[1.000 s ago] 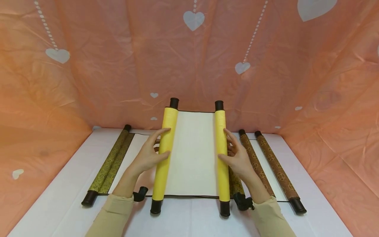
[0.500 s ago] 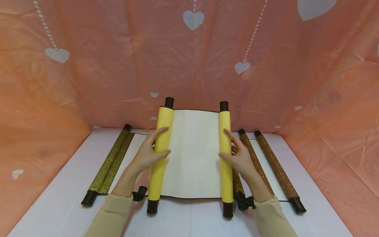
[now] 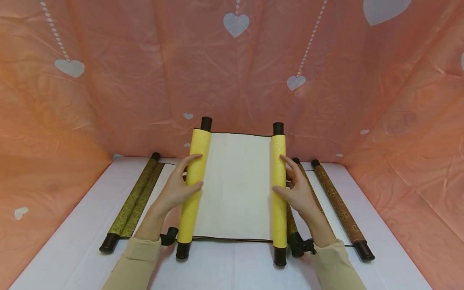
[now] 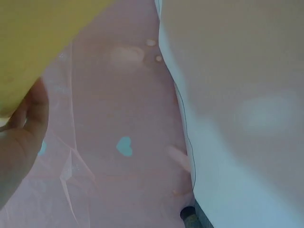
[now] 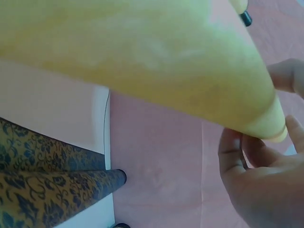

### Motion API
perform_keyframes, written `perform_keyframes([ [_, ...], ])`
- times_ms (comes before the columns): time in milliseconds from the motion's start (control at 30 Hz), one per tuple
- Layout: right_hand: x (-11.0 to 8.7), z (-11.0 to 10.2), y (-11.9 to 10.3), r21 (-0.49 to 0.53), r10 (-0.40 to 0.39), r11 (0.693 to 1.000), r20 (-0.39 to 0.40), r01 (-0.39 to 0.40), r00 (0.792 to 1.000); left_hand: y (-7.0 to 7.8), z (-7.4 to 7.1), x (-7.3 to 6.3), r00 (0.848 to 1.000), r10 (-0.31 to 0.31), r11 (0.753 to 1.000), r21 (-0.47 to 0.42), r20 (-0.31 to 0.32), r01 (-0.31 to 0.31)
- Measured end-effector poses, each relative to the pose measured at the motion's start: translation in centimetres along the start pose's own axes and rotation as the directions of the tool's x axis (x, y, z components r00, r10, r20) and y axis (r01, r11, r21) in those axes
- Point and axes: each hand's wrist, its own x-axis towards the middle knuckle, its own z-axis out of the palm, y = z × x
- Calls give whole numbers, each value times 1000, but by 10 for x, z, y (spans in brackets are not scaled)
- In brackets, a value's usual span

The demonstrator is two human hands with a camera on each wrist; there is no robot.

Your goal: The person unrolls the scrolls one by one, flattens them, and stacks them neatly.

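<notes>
A yellow scroll, partly unrolled, is held up above the table. Its left roll (image 3: 195, 173) and right roll (image 3: 279, 217) have black end knobs, and blank white paper (image 3: 237, 185) stretches between them. My left hand (image 3: 177, 187) grips the left roll around its middle, thumb and index finger showing in front. On the other side my right hand (image 3: 299, 191) grips the right roll the same way. The right wrist view has the yellow roll (image 5: 156, 57) large overhead, with the curled fingers of the right hand (image 5: 261, 175) around it. In the left wrist view, the left hand (image 4: 23, 133) is only partly visible.
Behind the yellow scroll, an opened scroll with a green-gold left roll (image 3: 134, 201) lies on the white table (image 3: 232, 270); its right roll (image 3: 291, 221) is mostly covered. A brown patterned scroll (image 3: 335, 197) lies at the right. Pink sheeting (image 3: 232, 80) encloses the table.
My hands have moved apart, the left one leftward and the right one rightward. The yellow rolls are farther from each other and a wider stretch of white paper shows.
</notes>
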Motion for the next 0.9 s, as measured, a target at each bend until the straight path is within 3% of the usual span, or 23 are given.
perform_keyframes([
  [167,-1,-5,0,7,-2,1000,1,2,1000,2,-7,0,999,49,999,13,19,-49],
  [567,-1,-12,-1,10,3,1000,-15,-3,1000,4,-9,3,997,76,996,39,3,-76],
  [767,0,-11,2,-4,-2,1000,-23,2,1000,2,-10,2,998,49,998,37,-28,-48],
  [900,-3,-14,1,30,-1,1000,-27,2,1000,4,-16,-8,999,-16,999,28,-48,17],
])
